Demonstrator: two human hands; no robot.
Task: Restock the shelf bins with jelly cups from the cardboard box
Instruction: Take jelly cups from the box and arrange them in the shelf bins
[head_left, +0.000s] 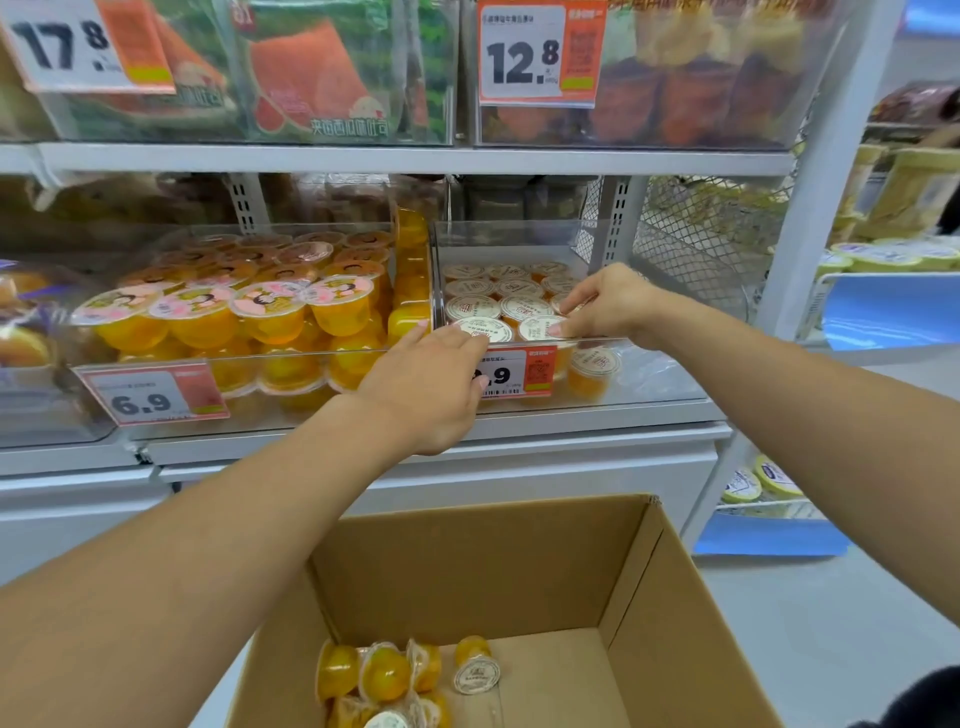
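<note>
The clear right shelf bin (597, 345) holds rows of white-lidded orange jelly cups (511, 288). My left hand (431, 384) reaches over the bin's front wall, and its fingers curl on a jelly cup (480, 328) at the front left. My right hand (608, 306) is inside the bin and pinches the lid edge of another front-row cup (540, 327). The open cardboard box (649, 597) stands below the shelf. Several loose jelly cups (387, 675) lie in its near left corner.
The left bin (234, 358) is piled with pink-lidded yellow cups behind a 6.9 price tag (150, 397). A price label (519, 374) hangs on the right bin's front. Upper shelf bins (639, 140) overhang. A wire mesh basket (696, 244) stands right of the bin.
</note>
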